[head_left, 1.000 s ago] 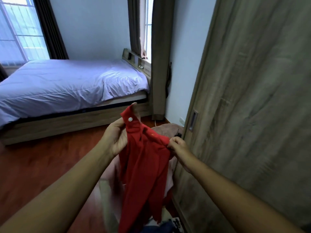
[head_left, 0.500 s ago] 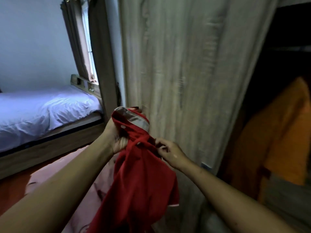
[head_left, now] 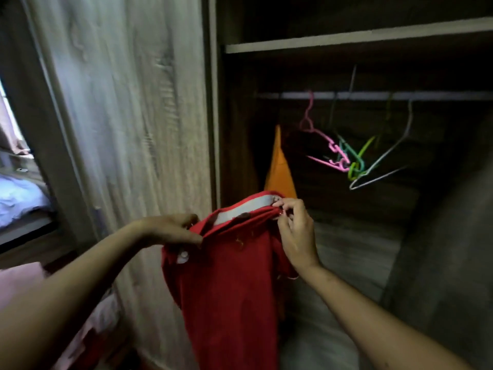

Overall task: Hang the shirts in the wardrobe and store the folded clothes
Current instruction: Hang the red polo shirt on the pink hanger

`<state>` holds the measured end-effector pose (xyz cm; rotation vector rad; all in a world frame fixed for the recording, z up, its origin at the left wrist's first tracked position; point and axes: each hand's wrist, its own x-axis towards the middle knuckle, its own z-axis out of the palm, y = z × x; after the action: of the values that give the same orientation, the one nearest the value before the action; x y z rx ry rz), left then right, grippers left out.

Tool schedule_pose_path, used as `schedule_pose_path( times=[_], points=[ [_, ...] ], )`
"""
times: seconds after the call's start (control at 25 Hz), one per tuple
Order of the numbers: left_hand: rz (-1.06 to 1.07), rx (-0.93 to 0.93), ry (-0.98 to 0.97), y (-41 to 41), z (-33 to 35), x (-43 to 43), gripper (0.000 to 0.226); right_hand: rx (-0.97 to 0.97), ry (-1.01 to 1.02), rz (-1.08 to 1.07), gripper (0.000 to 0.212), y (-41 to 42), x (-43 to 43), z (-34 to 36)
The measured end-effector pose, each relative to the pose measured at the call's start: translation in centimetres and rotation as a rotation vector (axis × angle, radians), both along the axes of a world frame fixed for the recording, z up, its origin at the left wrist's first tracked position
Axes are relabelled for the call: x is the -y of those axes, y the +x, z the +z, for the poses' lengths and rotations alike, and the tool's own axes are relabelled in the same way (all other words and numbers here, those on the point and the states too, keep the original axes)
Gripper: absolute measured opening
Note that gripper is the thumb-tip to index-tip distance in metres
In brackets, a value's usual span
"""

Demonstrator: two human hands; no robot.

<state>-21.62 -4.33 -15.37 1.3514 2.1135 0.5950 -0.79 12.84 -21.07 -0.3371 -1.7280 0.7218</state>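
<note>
A red shirt (head_left: 229, 284) with a grey-lined collar hangs in front of the open wardrobe. My left hand (head_left: 173, 231) pinches its left shoulder and my right hand (head_left: 296, 231) grips the collar's right end. Behind it an orange shirt (head_left: 278, 166) hangs on the rail (head_left: 373, 95). Several empty hangers dangle from the rail to the right: a pink hanger (head_left: 322, 140), green hangers (head_left: 354, 158) and a white wire hanger (head_left: 384, 161).
The wardrobe's wooden sliding door (head_left: 128, 129) stands at the left. A shelf (head_left: 346, 40) runs above the rail. A bed (head_left: 18, 198) with a pale blue cover shows at the far left. Pink cloth (head_left: 16, 284) lies low on the left.
My view has swung right from the bed to the wardrobe's open inside. Both hands have carried the red shirt along and now hold it spread by the collar.
</note>
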Motion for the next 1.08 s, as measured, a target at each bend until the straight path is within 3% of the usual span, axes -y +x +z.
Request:
schedule_pose_path(
  times=[0.12,0.2,0.32,0.4,0.48,0.72,0.92,1.08],
  points=[
    [-0.121,0.288,0.007,1.3,1.1,-1.8,0.034,0.004,0.056,-0.056,0.017,2.9,-1.4,0.7],
    [-0.168,0.456,0.040,1.0,1.7,-2.6,0.041,0.009,0.067,-0.107,0.019,4.4,-2.4,0.8],
    [-0.111,0.399,0.181,0.3,3.0,-4.0,0.052,0.013,0.115,-0.185,0.015,5.6,-4.2,0.8],
    [-0.041,0.355,0.296,0.3,4.1,-4.9,0.031,0.062,0.155,-0.218,0.006,6.0,-5.0,0.7],
    [-0.032,0.381,0.362,0.8,5.2,-5.9,0.015,0.128,0.157,-0.241,0.007,5.7,-5.5,1.2],
    [0.009,0.529,0.548,1.6,7.8,-10.0,0.021,0.243,0.237,-0.412,0.014,0.8,-9.6,8.6],
    [-0.005,0.329,0.560,1.8,8.6,-11.9,0.025,0.448,0.289,-0.596,0.038,-2.1,-14.6,13.4],
    [-0.031,0.036,0.585,1.7,9.0,-12.2,0.038,0.642,-0.024,-0.665,0.045,-4.0,-15.9,14.3]
  ],
)
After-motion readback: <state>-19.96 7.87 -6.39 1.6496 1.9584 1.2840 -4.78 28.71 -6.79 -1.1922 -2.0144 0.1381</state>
